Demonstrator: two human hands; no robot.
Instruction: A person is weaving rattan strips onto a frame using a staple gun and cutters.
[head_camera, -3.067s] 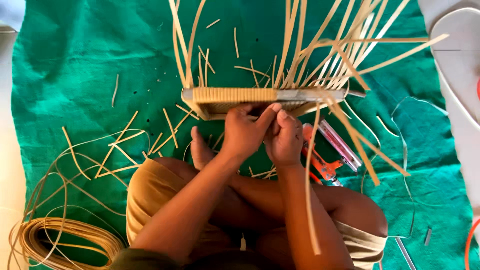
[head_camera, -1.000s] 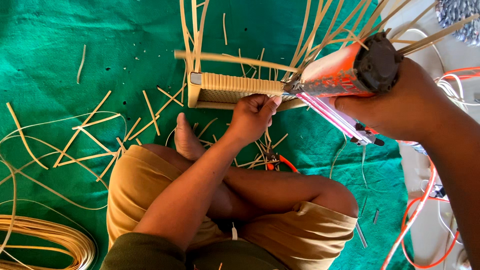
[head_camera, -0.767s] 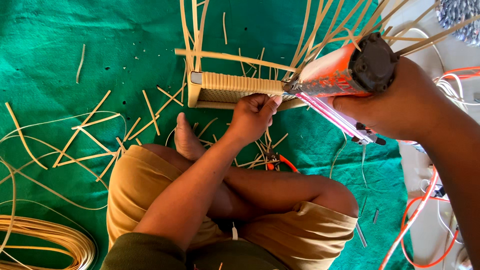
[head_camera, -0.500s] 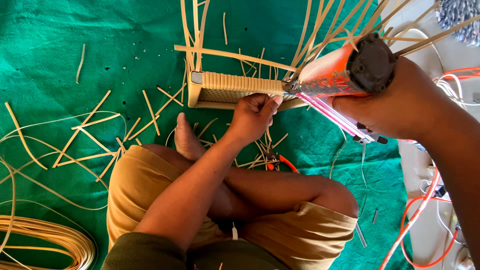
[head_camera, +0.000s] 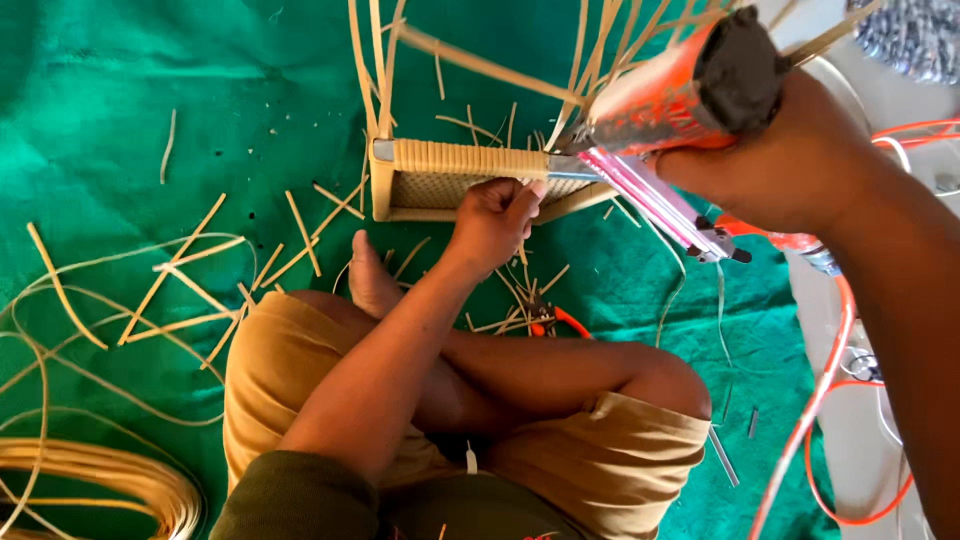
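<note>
Compared with half a second earlier, little has changed: the orange pneumatic tool stays at the woven cane frame, its nose at the frame's right end. Against the view three seconds earlier, both hands no longer meet at the frame; the right hand has taken up the tool. Right hand: fingers wrapped closed round the tool's grip, forearm entering from lower right. Left hand: curled, fingertips pressing the frame's near edge, forearm rising from the lap. Tool: long axis slanting from upper right down-left, nose toward the frame, just beyond the left hand. Frame: long axis left–right on the green cloth. Orange-handled pliers lie nearer the knees.
</note>
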